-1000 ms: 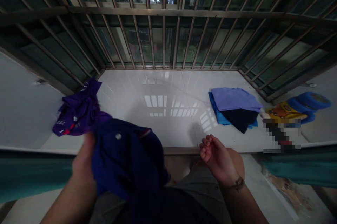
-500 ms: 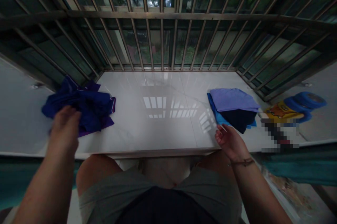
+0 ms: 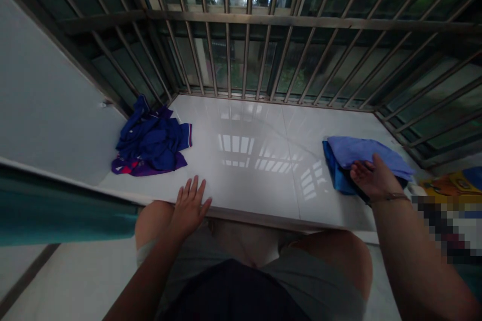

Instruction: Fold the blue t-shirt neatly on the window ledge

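My left hand (image 3: 191, 205) rests with spread fingers on the front edge of the white tiled ledge (image 3: 256, 185), holding nothing. Behind it, at the ledge's left end, lies a crumpled heap of dark blue clothes (image 3: 154, 140) with a striped trim and a purple garment (image 3: 165, 166) underneath. Over the stack of folded clothes (image 3: 369, 147) on the right is my right hand (image 3: 372, 178), palm turned inward and fingers loosely curled. No cloth shows between those fingers; whether they touch the stack I cannot tell. Light purple lies on top, with blue and dark cloth below.
Metal window bars (image 3: 248, 19) close off the back of the ledge. At the far right stands a yellow and blue item (image 3: 452, 185), beside a blurred-out patch. A teal curtain (image 3: 68, 210) hangs at the left, and a wall (image 3: 56, 95) rises behind it.
My left hand has left the dark blue heap and come down onto the ledge's front edge. My right hand has moved over the folded stack. The view has turned left.
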Tool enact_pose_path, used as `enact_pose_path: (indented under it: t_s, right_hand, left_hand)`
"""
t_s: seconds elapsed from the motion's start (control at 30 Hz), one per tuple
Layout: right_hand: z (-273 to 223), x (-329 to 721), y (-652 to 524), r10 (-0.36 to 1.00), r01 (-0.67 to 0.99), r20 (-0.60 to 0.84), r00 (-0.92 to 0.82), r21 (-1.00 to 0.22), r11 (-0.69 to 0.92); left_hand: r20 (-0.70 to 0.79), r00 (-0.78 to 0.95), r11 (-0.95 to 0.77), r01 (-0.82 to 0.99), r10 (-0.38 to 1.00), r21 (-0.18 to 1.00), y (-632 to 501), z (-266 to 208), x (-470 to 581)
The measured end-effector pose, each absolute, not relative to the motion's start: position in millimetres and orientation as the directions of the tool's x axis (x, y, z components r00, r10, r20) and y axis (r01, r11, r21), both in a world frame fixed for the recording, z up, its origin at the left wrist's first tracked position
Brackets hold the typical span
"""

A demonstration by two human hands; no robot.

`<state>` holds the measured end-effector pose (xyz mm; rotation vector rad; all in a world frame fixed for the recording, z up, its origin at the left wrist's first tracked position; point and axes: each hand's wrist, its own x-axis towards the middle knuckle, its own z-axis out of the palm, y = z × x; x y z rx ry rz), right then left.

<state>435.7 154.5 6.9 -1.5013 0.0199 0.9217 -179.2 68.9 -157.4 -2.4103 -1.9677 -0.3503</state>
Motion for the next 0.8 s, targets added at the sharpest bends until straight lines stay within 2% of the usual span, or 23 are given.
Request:
enact_pose_path:
  t_s: [0.2, 0.5, 0.63, 0.8]
  right_hand:
    - [22.0, 434.7, 171.9, 0.506, -0.409, -0.451, 0.736, -0.891, -0.200]
    - [5.8, 423.3, 140.8, 0.354, -0.410, -0.514, 0.781, -0.850, -0.332]
    - [-5.4, 415.8, 122.0, 0.396, -0.449, -0.561, 0.727, -0.825, -0.344]
    - [-2.6, 426.4, 119.9, 0.479, -0.518, -0.576, 0.663, -0.814, -0.262]
  left_hand:
    - [0.218, 0.186, -0.214, 0.970, 0.958, 0.113, 69.4, -157.3, -177.7]
    - [0.225, 0.171, -0.205, 0.969, 0.959, 0.138, 67.4, -154.1, -173.1]
    - [0.222, 0.171, -0.203, 0.970, 0.960, 0.131, 67.5, -152.7, -172.4]
    - [0.228, 0.163, -0.198, 0.970, 0.960, 0.139, 67.6, -153.2, -173.2]
